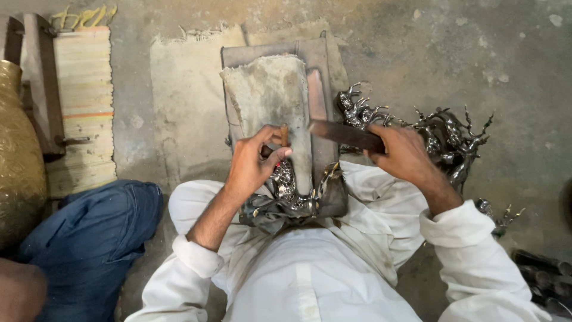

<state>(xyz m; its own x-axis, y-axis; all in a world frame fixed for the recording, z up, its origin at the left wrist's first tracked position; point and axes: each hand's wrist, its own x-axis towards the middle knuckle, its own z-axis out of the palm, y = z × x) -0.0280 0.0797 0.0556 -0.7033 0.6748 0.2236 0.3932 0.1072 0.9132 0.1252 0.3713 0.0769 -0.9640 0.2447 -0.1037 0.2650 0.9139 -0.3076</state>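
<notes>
1. I look down from the head camera at a person in white clothes sitting on the concrete floor (524,53), with both arms reaching forward.
2. My left hand (253,161) is curled shut around a shiny metal figurine (285,182), thumb and fingers pinching its upper part; a small brown stub shows just above the fingertips.
3. The figurine sits low at the near end of a worn, cloth-covered wedge block (271,101), which slopes away from the lap and rests on a flat dark metal plate (322,59).
4. My right hand (402,152) is closed around one end of a flat dark file (342,134), which lies crosswise, its far end reaching over the right edge of the block, just above the figurine.
5. Behind the right hand, a heap of silvery antlered figurines (447,134) lies on the floor, touching one another; one more such piece (500,217) lies near the right sleeve.
6. A frayed piece of sacking (185,101) lies under and to the left of the plate.
7. Further left I see a striped woven mat (86,107), and a large brass vessel (18,155) at the frame edge.
8. Another person's knee in blue denim (89,238) sits at lower left, just beside my left sleeve.
</notes>
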